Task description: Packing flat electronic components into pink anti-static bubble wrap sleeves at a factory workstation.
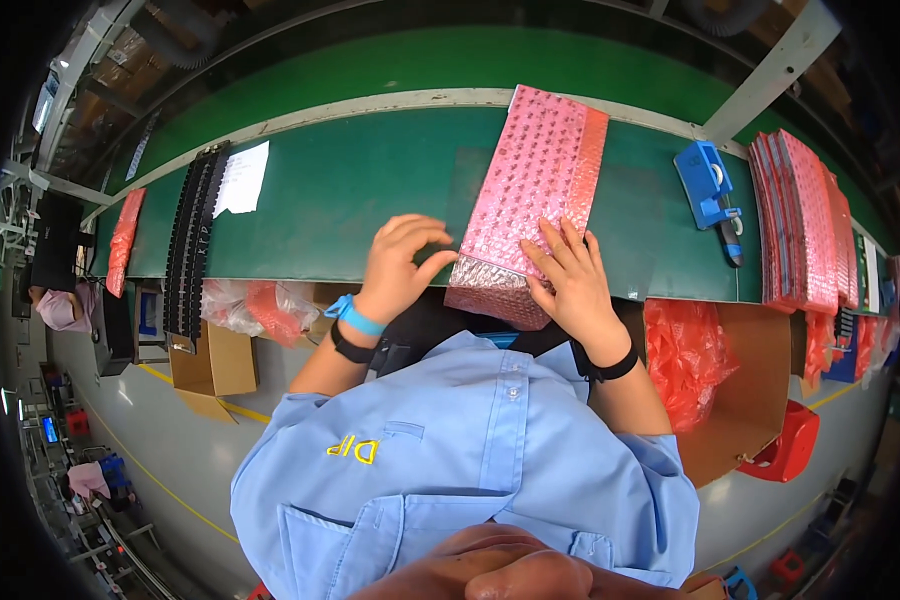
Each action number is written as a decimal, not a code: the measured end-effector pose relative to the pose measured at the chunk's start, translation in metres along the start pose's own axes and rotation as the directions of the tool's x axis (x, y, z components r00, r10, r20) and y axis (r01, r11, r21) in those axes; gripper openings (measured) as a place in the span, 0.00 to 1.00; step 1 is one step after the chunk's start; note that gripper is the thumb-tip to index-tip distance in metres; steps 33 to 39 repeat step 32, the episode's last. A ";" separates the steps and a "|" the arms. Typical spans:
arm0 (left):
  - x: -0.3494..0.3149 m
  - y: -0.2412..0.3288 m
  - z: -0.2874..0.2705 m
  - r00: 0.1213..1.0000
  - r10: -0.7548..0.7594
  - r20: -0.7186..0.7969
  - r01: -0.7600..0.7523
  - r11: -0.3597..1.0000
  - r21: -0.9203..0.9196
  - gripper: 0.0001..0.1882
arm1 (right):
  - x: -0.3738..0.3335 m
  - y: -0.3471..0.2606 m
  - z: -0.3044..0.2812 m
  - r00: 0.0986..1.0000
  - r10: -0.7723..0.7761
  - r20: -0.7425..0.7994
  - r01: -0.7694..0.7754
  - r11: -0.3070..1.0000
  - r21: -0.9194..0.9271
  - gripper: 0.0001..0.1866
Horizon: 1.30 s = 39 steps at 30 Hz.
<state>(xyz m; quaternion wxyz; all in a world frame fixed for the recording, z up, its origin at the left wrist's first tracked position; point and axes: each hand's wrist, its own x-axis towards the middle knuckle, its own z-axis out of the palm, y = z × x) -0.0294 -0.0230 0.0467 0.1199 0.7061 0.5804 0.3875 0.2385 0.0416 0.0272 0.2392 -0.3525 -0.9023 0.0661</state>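
Note:
A long pink sheet-like panel (pixel 530 180) with rows of small dark marks lies lengthwise on the green bench. Clear pinkish bubble wrap (pixel 585 165) shows along its right side, and more bubble wrap (pixel 495 290) hangs over the bench's near edge. My right hand (pixel 575 285) lies with fingers spread on the panel's near right corner and the wrap. Just left of the near left corner, my left hand (pixel 402 265) is raised, its fingers bent and its thumb apart, with nothing visible in it. Whether the left fingertips touch the wrap is hard to see.
A blue tape dispenser (pixel 705 185) sits to the right, beside a stack of pink bubble-wrapped pieces (pixel 805 220). At left are black toothed strips (pixel 192 240), white paper (pixel 242 178) and a red wrapped piece (pixel 125 240). Below the bench, a cardboard box (pixel 755 365) holds red plastic (pixel 682 360).

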 end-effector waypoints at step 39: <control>0.003 -0.018 0.020 0.985 0.126 0.118 -0.139 0.985 0.101 0.13 | 0.016 0.000 -0.006 0.989 0.143 0.032 -0.146 0.951 0.272 0.21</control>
